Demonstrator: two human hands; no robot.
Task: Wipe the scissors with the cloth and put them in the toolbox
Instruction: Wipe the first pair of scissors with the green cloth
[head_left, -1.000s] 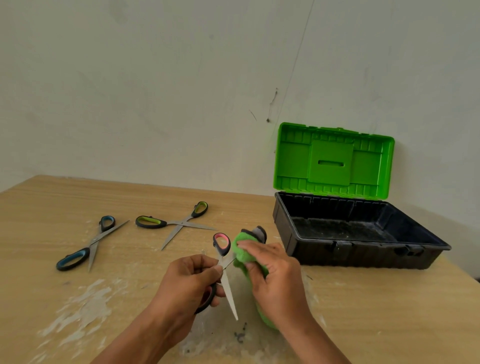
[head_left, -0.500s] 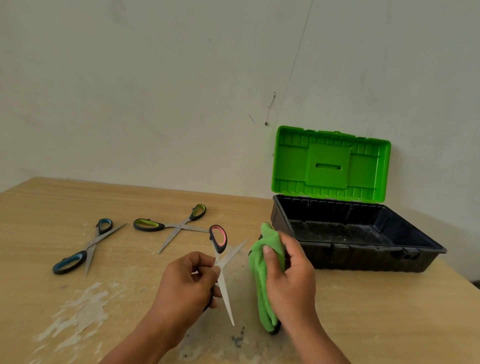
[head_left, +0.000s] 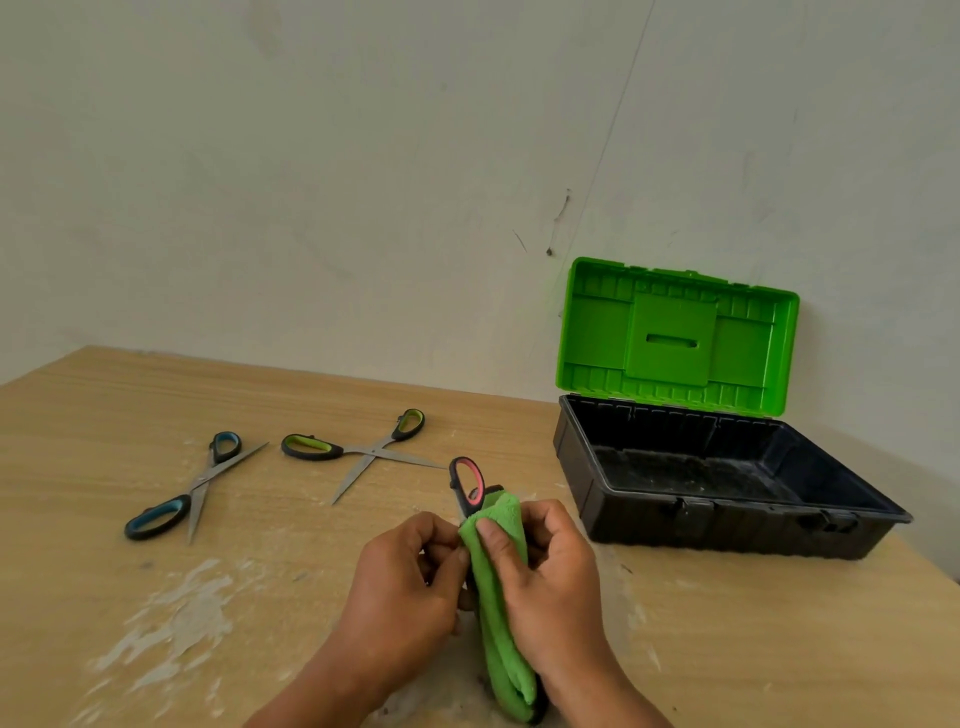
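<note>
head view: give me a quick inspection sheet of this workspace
surface: light wooden table, pale scuffed patches near the front
job's things: pink-handled scissors wrapped in green microfibre cloth; blue-handled scissors and green-handled scissors lie open on the table, left; black plastic toolbox, green lid up, no scissors visible inside
clutter: nothing seen
hands: left hand holds pink-handled scissors; right hand grips the cloth round them
cables: nothing seen
surroundings: pale marked wall behind the table
</note>
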